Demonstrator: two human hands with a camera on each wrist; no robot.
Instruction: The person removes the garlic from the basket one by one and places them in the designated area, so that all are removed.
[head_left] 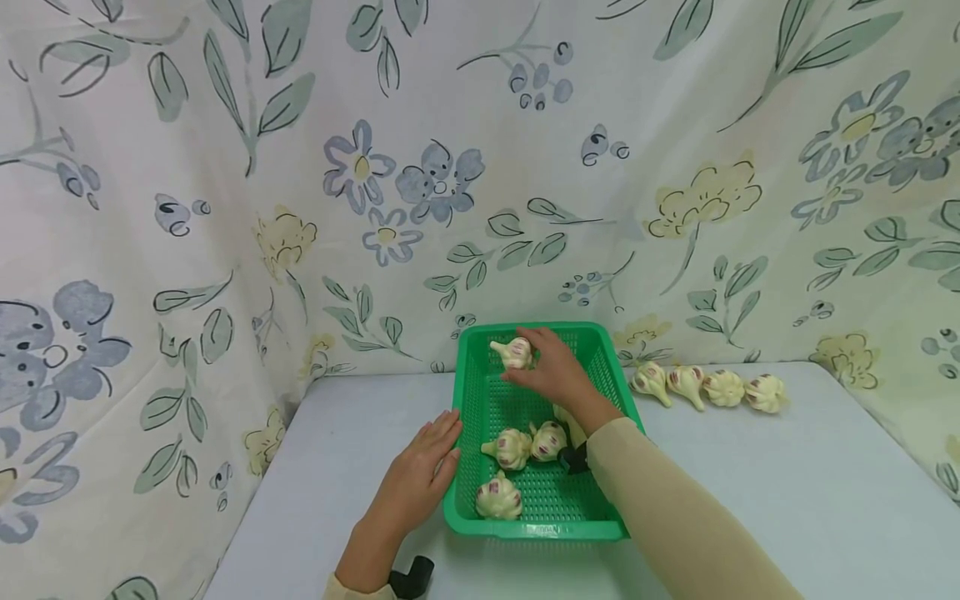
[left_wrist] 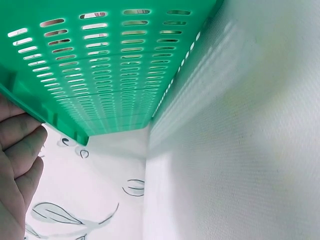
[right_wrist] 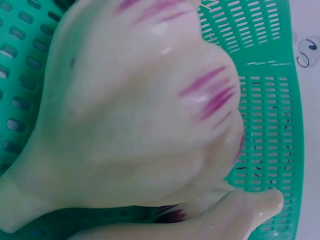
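In the head view my right hand [head_left: 558, 371] reaches over the far part of a green plastic basket [head_left: 543, 531] and pinches a garlic bulb [head_left: 514, 353] between thumb and fingers. Its stem points left. My left hand [head_left: 420, 471] lies along the basket's left rim, fingers stretched out; the left wrist view has its fingers [left_wrist: 22, 145] against the rim from outside. Below the right hand, more garlic bulbs [head_left: 498, 497] sit in the basket, one partly covered by the right wrist. A garlic bulb [right_wrist: 145, 110] fills much of the right wrist view, where no fingers show.
On the white table [head_left: 750, 492], several garlic bulbs [head_left: 723, 389] stand in a row right of the basket, near the back edge. A floral curtain [head_left: 480, 167] hangs behind and along the left. Black wrist cameras [head_left: 412, 577] are on both wrists.
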